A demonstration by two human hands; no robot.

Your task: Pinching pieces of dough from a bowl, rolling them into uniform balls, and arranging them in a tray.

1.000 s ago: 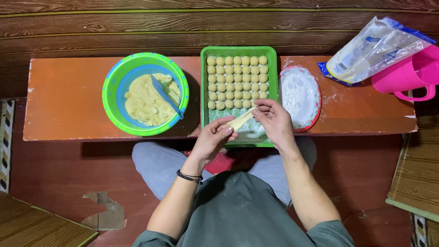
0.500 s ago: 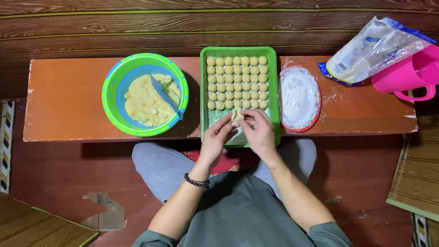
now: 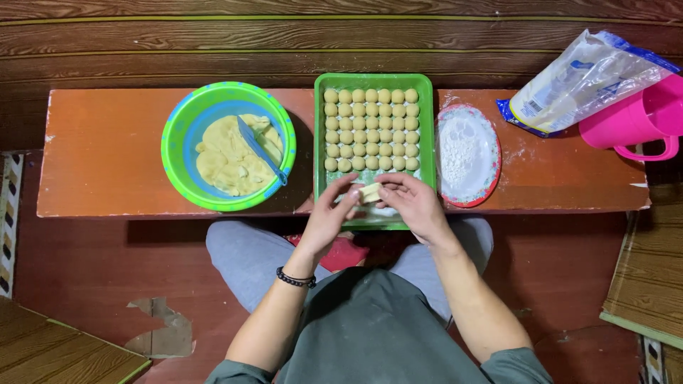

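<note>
A: Both hands meet over the near end of the green tray [image 3: 427, 121]. The left hand [image 3: 329, 220] and right hand [image 3: 416, 206] each pinch one small dough piece [image 3: 369, 192] between the fingertips.

B: Shaping, I'd judge. Next it needs a free spot below the rows of dough balls [image 3: 371, 129].

A: The tray's near edge is hidden under the hands; the piece's exact shape is hard to make out.

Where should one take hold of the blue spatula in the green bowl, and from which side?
Grip the blue spatula by its upper handle end near the bowl rim at right, coming from above right: its other end lies in the sticky yellow dough.
</note>
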